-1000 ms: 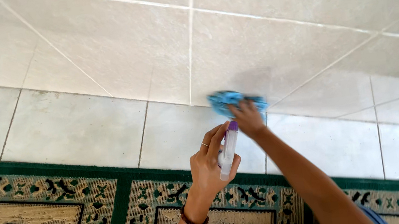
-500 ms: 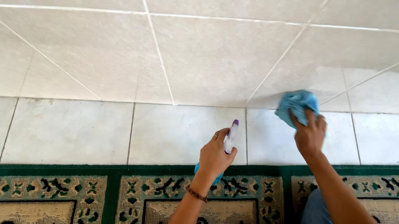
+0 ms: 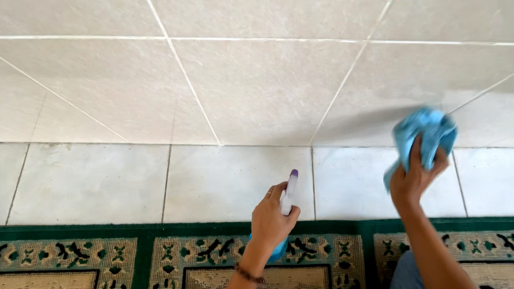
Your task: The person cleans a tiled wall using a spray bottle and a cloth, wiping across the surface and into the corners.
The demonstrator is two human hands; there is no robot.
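Observation:
My left hand (image 3: pixel 272 217) grips a spray bottle (image 3: pixel 287 196) with a white neck, a purple tip and a blue body, held just above the rug's edge and pointing at the tiles. A dark bracelet sits on that wrist. My right hand (image 3: pixel 412 175) presses a crumpled light-blue cloth (image 3: pixel 426 131) against the pale tiled wall (image 3: pixel 262 79), right at the line where wall and floor tiles meet. The cloth looks blurred by motion.
Pale floor tiles (image 3: pixel 93 182) run between the wall and a green-bordered patterned rug (image 3: pixel 92 279) along the bottom of the view. My knees in blue jeans (image 3: pixel 407 272) rest on the rug.
My right hand has swept the blue cloth to the right along the wall. The left hand with the spray bottle has stayed near the rug's edge. The view has shifted.

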